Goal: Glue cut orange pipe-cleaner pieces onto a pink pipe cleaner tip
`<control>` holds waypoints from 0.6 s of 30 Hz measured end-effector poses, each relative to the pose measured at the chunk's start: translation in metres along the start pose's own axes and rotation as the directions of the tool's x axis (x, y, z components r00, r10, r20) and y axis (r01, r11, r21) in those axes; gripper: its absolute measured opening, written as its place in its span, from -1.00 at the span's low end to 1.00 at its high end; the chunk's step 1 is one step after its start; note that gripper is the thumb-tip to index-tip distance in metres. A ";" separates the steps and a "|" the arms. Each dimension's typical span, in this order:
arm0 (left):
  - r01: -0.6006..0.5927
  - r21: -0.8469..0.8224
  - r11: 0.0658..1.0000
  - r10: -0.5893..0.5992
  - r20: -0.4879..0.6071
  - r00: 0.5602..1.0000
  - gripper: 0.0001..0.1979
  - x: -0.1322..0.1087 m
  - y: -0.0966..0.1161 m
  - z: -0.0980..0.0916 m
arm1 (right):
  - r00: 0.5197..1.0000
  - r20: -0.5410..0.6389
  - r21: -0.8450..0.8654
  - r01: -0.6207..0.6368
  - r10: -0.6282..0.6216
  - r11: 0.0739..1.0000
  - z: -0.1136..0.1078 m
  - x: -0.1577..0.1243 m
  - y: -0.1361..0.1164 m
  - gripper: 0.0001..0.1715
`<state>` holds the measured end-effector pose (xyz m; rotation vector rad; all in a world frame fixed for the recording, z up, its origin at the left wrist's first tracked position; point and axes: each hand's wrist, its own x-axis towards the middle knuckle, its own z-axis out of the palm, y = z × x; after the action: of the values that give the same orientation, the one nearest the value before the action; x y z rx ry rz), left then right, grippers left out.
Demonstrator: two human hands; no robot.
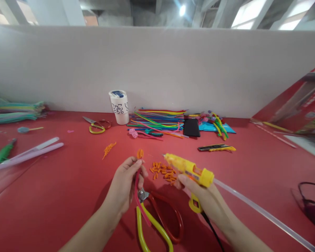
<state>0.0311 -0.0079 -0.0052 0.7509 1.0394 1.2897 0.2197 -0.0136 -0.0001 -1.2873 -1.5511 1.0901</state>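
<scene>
1. Your left hand [127,182] is closed in a pinch on a red stem [135,190] tipped with an orange tuft [140,153]. Your right hand [199,196] is wrapped round a yellow glue gun [189,169], nozzle just short of the tuft.
2. Loose orange bits [164,172] lie between your hands; big scissors [160,217] lie under your wrists.
3. Far: pipe-cleaner pile [157,122], utility knife [216,148], white partition [157,70] along the far edge. Bare red table [55,182] near left.
4. Lidded white cup [119,106]; contents hidden.

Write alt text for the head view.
Over a red table, the right hand holds a yellow glue gun, nozzle aimed toward an orange-tipped pipe cleaner pinched in the left hand. Scissors and orange bits lie nearby.
</scene>
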 end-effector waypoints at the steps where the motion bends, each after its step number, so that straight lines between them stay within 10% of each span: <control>1: 0.000 -0.002 1.000 0.000 0.005 1.000 -0.84 0.001 0.000 -0.001 | 0.997 0.020 0.075 -0.080 0.079 0.994 -0.005 0.004 0.003 -0.80; 4: 0.053 -0.010 0.999 -0.053 0.047 0.998 -0.85 0.002 -0.001 -0.001 | 0.986 0.036 0.145 -0.164 0.160 0.976 -0.017 0.019 0.017 -0.75; 10: 0.103 -0.007 0.995 -0.102 0.107 0.989 -0.85 -0.002 -0.003 0.003 | 0.985 -0.109 -0.298 -0.162 0.135 0.941 -0.026 0.049 0.038 -0.62; 18: 0.150 -0.036 0.988 -0.146 0.097 0.984 -0.85 -0.002 -0.004 0.001 | 0.991 -0.100 -0.781 -0.021 -0.092 0.624 -0.025 0.052 0.025 -0.64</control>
<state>0.0339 -0.0099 -0.0077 0.6818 0.9699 1.1353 0.2432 0.0427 -0.0139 -1.8315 -2.0295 0.2267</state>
